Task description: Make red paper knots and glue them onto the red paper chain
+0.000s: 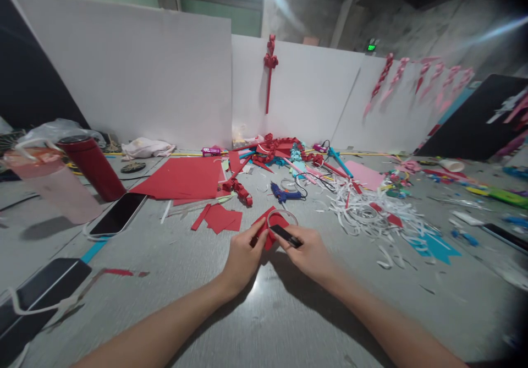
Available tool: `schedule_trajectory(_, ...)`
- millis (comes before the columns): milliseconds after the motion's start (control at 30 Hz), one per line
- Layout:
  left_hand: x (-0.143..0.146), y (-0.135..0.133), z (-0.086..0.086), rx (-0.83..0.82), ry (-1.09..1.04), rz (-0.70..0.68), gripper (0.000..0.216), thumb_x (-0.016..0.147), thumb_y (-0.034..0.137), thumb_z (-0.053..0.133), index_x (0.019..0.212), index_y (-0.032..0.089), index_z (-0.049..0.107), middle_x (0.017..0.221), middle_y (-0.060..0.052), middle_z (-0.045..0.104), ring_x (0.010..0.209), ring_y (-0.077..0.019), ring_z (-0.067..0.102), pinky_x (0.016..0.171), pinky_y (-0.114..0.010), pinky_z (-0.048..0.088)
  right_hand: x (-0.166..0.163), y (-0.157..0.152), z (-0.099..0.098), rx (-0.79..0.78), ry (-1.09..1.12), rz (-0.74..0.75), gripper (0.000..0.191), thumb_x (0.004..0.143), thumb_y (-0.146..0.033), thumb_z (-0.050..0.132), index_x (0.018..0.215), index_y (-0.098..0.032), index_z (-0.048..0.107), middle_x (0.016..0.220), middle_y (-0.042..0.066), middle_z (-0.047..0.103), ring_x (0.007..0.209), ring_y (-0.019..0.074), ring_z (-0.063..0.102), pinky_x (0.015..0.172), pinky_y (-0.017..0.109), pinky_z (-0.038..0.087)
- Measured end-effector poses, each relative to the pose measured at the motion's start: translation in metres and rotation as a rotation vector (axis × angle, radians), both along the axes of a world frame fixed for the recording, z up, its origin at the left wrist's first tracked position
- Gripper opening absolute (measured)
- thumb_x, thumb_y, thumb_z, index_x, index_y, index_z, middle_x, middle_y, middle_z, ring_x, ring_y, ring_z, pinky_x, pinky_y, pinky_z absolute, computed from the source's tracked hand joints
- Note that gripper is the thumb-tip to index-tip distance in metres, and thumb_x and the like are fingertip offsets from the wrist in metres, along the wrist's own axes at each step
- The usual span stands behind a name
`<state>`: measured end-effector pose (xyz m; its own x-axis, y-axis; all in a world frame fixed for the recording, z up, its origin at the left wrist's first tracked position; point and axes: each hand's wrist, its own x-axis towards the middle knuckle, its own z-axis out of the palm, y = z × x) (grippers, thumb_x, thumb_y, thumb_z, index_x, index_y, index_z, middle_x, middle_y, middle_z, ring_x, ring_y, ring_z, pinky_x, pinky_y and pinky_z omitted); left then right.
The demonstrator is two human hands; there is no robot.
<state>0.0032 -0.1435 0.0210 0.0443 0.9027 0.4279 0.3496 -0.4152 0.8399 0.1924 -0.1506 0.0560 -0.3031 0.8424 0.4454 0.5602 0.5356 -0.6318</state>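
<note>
Just over the grey surface [256, 338], between both hands, a small, flat, bright red paper [270, 241] with straight edges is pinched at its left side by the left hand [243, 253], while a dark, slim tool [292, 238] is gripped by the right hand [311, 251] at its right, beneath a thin white loop [282, 210].

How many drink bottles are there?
2: the translucent pinkish bottle at far left and the red bottle beside it, both left of the left hand. Clutter may hide others.

Fingers [259, 241] cover part of the red paper [269, 240], and the left edge crops a black device [47, 280].
</note>
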Motion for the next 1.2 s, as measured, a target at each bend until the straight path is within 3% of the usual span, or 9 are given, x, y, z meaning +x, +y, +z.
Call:
schedule_trajectory(333,0.001,-0.004,0.009,-0.045,-0.102,-0.045,0.021,0.097,0.036,0.064,0.104,0.019,0.074,0.084,-0.002,0.077,0.068,-0.0155,0.068,0.068,-0.026,0.051,0.001,0.000,-0.002,-0.030,-0.031,-0.004,0.017,0.095,-0.022,0.063,0.105,-0.024,0.078,0.092,0.002,0.077,0.078,0.0178,0.069,0.072,0.028,0.047)
schedule_trajectory(567,0.004,-0.001,0.007,-0.157,-0.207,-0.095,0.022,0.095,0.039,0.066,0.103,0.018,0.066,0.080,-0.002,0.075,0.069,-0.0162,0.069,0.065,-0.025,0.049,0.001,0.002,-0.004,-0.039,-0.034,-0.022,0.018,0.095,-0.025,0.062,0.103,-0.024,0.079,0.091,0.003,0.078,0.078,0.0185,0.070,0.072,0.028,0.049)
schedule_trajectory(833,0.002,0.005,0.007,-0.185,-0.231,-0.168,0.022,0.092,0.038,0.067,0.086,0.018,0.060,0.071,0.002,0.064,0.064,-0.0131,0.060,0.060,-0.023,0.043,0.001,0.001,-0.001,-0.073,-0.044,-0.054,0.020,0.096,-0.030,0.062,0.092,-0.020,0.079,0.076,0.002,0.072,0.067,0.0173,0.063,0.062,0.028,0.043)
schedule_trajectory(1067,0.003,0.007,0.000,-0.252,-0.273,-0.190,0.025,0.095,0.042,0.065,0.100,0.020,0.057,0.068,0.003,0.065,0.056,-0.0122,0.057,0.054,-0.022,0.042,0.000,0.001,0.000,-0.102,-0.013,-0.043,0.021,0.094,-0.028,0.061,0.097,-0.020,0.080,0.079,0.002,0.074,0.068,0.0170,0.063,0.063,0.027,0.043)
schedule_trajectory(1200,0.002,0.008,0.001,-0.252,-0.268,-0.176,0.025,0.095,0.042,0.064,0.105,0.019,0.059,0.070,0.002,0.067,0.056,-0.0127,0.058,0.054,-0.023,0.043,0.000,0.000,0.002,-0.111,-0.034,-0.043,0.020,0.094,-0.026,0.061,0.089,-0.019,0.078,0.074,0.001,0.071,0.064,0.0150,0.058,0.059,0.026,0.039)
